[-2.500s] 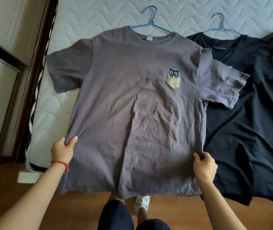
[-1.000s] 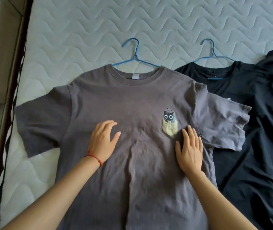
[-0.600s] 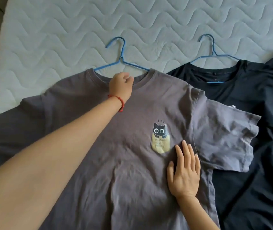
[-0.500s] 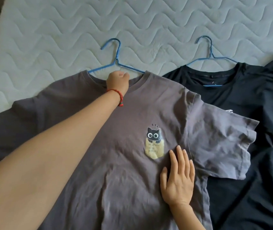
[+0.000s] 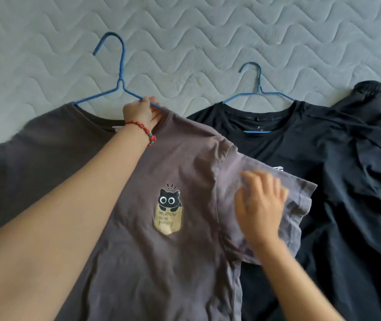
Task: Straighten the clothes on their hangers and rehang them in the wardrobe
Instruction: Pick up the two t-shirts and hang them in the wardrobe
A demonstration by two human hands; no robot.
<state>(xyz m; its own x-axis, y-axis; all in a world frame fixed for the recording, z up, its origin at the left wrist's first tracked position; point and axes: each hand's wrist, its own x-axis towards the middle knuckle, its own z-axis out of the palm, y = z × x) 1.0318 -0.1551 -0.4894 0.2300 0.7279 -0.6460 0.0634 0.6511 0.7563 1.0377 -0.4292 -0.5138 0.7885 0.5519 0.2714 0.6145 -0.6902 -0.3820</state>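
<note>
Grey T-shirt (image 5: 184, 158) — "YOUR POCKET" cat print (image 5: 168, 210) — left hand (image 5: 142, 112) gripping collar, blurred right hand (image 5: 260, 207) flat on sleeve

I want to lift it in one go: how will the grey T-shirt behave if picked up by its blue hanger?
The grey T-shirt looks soft and creased, so it would likely drape limply and swing. The left hand grips the thin blue hanger at the collar; the wide neckline might slide off it. The sleeve under the blurred right hand would probably droop.
</note>
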